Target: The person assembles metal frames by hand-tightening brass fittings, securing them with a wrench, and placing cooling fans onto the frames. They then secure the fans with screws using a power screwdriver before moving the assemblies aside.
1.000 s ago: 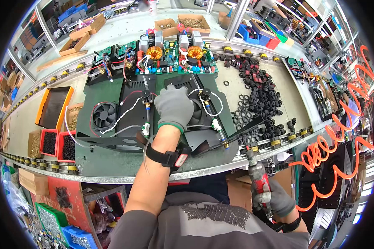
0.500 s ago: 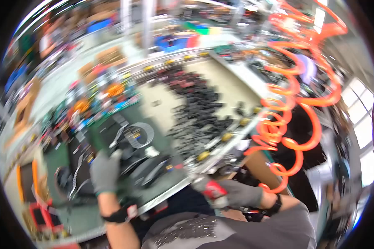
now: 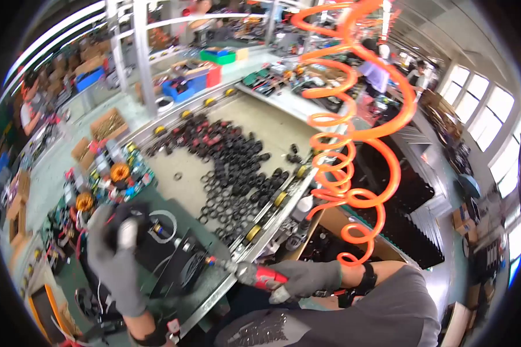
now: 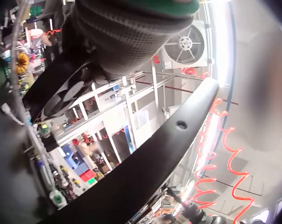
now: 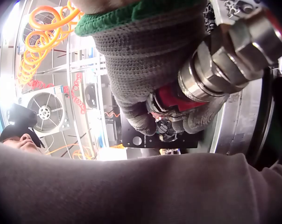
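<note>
My L hand (image 3: 114,260) grips a fan (image 4: 66,97), R hand (image 3: 312,279) a driver (image 3: 266,277); prob. fan fitting, next needs lining up w/ panel (image 3: 173,274)

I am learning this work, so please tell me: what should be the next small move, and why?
Probably the left hand should bring the fan to the panel: its fingers hold that fan, while the tool in the right hand points toward the panel, perhaps for fastening.
</note>
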### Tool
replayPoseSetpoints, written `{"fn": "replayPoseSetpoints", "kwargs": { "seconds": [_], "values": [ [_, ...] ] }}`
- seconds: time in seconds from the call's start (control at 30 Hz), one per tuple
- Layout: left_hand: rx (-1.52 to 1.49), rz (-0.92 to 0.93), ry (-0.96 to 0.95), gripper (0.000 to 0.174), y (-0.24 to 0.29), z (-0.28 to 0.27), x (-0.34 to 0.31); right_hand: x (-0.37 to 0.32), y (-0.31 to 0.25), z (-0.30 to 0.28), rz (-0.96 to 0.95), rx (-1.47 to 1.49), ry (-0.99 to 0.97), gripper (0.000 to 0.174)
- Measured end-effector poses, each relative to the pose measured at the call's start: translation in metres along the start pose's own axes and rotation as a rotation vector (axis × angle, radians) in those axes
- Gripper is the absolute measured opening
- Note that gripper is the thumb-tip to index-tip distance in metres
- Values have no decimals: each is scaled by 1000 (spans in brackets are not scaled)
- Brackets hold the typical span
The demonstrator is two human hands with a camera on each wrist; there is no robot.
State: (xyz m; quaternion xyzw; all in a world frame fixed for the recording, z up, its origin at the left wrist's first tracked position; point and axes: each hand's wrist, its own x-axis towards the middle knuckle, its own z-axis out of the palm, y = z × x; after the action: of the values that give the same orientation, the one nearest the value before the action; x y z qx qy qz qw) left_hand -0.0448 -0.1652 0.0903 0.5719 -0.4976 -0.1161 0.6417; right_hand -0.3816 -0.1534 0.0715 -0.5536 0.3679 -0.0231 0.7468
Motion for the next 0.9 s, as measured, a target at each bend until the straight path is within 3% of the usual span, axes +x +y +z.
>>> {"fn": "replayPoseSetpoints", "kwargs": {
  "seconds": [0.03, 0.07, 0.1, 0.17, 0.2, 0.27, 0.33, 0.4, 0.43, 0.5, 0.6, 0.67, 0.9],
  "values": [
    [59, 63, -118, 45, 8, 4, 2, -3, -3, 1, 69, -5, 17, 38],
    [126, 113, -231, 46, 12, 9, 4, 1, 5, -3, 21, -2, -10, 40],
    [98, 43, -344, 45, 13, 12, 2, -2, -9, 4, 18, 9, 21, 44],
    [32, -121, -482, 42, -2, 14, -10, -1, 6, -6, 123, -18, 15, 55],
    [-8, -202, -517, 40, -9, 12, -17, -4, -23, 6, 167, 32, 79, 49],
    [-248, -575, -500, 30, -6, 6, -27, 0, -19, 3, 159, 20, 72, 41],
    [-323, -507, -458, 24, -21, 1, -37, 3, -18, 1, 176, -66, 85, 39],
    [-386, -638, -449, 20, -21, -1, -39, 4, -20, 0, 187, -154, 125, 37],
    [-350, -551, -459, 25, -26, 0, -42, 3, -22, 1, 191, -172, 151, 39],
    [-412, -566, -461, 28, -32, 3, -47, 2, -23, -2, 208, -187, 177, 47],
    [-418, -553, -493, 36, -31, 2, -46, 1, -18, -9, 157, -217, 176, 41],
    [-438, -530, -492, 21, -35, 4, -49, 0, -22, -10, 184, -225, 188, 43],
    [-544, -553, -539, 23, -42, 6, -50, -2, -57, 2, 317, -359, 211, 50]
  ]
}}
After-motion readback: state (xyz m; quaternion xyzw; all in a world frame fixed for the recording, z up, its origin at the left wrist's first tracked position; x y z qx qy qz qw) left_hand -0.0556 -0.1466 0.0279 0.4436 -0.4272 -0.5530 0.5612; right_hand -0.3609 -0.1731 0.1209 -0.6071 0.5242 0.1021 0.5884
